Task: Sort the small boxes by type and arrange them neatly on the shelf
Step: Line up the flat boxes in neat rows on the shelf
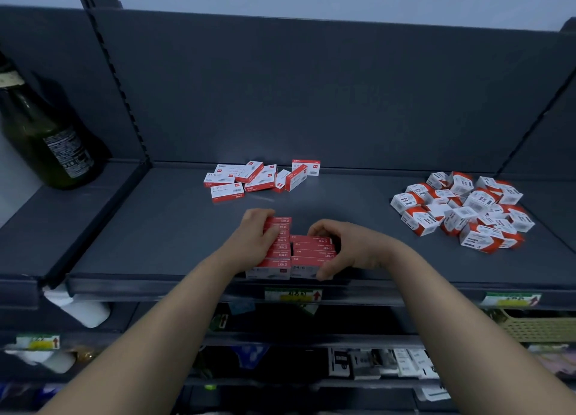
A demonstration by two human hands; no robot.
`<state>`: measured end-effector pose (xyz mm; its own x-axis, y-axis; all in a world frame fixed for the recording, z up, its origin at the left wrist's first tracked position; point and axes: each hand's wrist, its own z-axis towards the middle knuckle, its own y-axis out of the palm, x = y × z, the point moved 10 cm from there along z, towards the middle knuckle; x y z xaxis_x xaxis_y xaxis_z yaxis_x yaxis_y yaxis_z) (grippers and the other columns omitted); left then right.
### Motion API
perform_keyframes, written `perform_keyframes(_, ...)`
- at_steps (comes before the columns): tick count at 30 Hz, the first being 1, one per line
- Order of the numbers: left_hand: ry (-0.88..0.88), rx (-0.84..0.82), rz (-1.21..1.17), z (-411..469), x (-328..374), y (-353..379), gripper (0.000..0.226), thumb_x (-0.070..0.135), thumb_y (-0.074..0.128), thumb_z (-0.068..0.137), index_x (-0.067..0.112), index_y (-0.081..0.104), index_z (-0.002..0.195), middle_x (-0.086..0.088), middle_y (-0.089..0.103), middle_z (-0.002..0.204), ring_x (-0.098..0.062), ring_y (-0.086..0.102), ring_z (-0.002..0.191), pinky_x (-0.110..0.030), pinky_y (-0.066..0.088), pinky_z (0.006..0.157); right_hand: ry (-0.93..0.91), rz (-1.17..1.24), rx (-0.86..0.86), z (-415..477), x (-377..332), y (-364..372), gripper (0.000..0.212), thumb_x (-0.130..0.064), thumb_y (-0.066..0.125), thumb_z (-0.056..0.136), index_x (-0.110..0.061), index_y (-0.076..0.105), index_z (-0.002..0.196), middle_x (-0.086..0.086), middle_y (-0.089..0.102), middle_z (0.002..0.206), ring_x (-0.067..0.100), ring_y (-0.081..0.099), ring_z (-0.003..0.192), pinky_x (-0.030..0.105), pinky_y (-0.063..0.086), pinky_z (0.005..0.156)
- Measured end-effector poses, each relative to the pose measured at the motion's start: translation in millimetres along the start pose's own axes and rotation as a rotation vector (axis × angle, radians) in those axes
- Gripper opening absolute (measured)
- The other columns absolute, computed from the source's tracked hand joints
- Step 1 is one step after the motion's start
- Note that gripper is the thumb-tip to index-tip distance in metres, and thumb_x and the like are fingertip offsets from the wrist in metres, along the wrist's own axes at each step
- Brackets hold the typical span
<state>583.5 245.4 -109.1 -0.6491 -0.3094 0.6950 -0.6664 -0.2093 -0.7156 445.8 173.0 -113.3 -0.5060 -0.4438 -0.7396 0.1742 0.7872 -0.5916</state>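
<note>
Two rows of flat red-and-white staple boxes (pixel 311 252) stand side by side at the front edge of the dark shelf (pixel 156 227). My left hand (pixel 254 237) presses on the left row (pixel 280 244) from its left side. My right hand (pixel 346 249) wraps the right row from the right, thumb at its front. A loose heap of the same staple boxes (pixel 258 177) lies near the back of the shelf. To the right sits a pile of squarish white-and-red paper clip boxes (pixel 461 209).
A dark green bottle (pixel 46 134) stands on the neighbouring shelf at the left. A slotted upright (pixel 124 96) divides the two bays. Price tags (pixel 293 295) hang on the front rail. Lower shelves hold a beige basket (pixel 542 329) and other packets.
</note>
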Motion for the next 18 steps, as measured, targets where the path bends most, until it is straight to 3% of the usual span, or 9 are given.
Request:
perform_keyframes(4, -0.024, -0.002, -0.027, -1, -2, 0, 0.05, 0.034, 0.039, 0.1, 0.017, 0.026, 0.146, -0.002, 0.021, 0.148, -0.009, 0.043, 0.105, -0.023, 0.037, 0.083, 0.028, -0.019, -0.037, -2, 1, 4, 0.07, -0.021, 0.09, 0.06, -0.031, 0.049, 0.117, -0.011, 0.058, 0.11, 0.011, 0.06, 0.098, 0.025, 0.052, 0.084)
perform_keyframes(7, -0.03, -0.004, -0.057, -4, -1, 1, 0.057, 0.033, 0.04, 0.1, 0.016, 0.017, 0.149, 0.0, 0.013, 0.151, -0.006, 0.038, 0.109, -0.022, 0.035, 0.086, 0.041, -0.051, -0.033, -2, -2, 9, 0.078, -0.026, 0.088, 0.063, -0.034, 0.044, 0.127, -0.012, 0.054, 0.118, 0.011, 0.056, 0.105, 0.026, 0.049, 0.09)
perform_keyframes(12, -0.018, 0.012, -0.102, -8, 2, -5, 0.057, 0.031, 0.04, 0.101, 0.016, 0.014, 0.149, 0.0, 0.013, 0.153, -0.004, 0.035, 0.108, -0.02, 0.031, 0.09, 0.067, -0.033, 0.017, -1, 4, 17, 0.124, -0.03, 0.088, 0.061, -0.033, 0.003, 0.151, -0.006, 0.027, 0.149, 0.013, 0.04, 0.127, 0.031, 0.037, 0.109)
perform_keyframes(18, -0.056, 0.016, -0.134, -21, -13, -3, 0.061, 0.034, 0.036, 0.101, 0.015, 0.006, 0.151, -0.001, 0.012, 0.155, -0.008, 0.033, 0.124, -0.022, 0.026, 0.098, 0.12, -0.024, 0.022, -17, 24, 19, 0.128, -0.03, 0.084, 0.069, -0.027, -0.013, 0.151, -0.01, 0.014, 0.158, 0.012, 0.026, 0.139, 0.029, 0.024, 0.115)
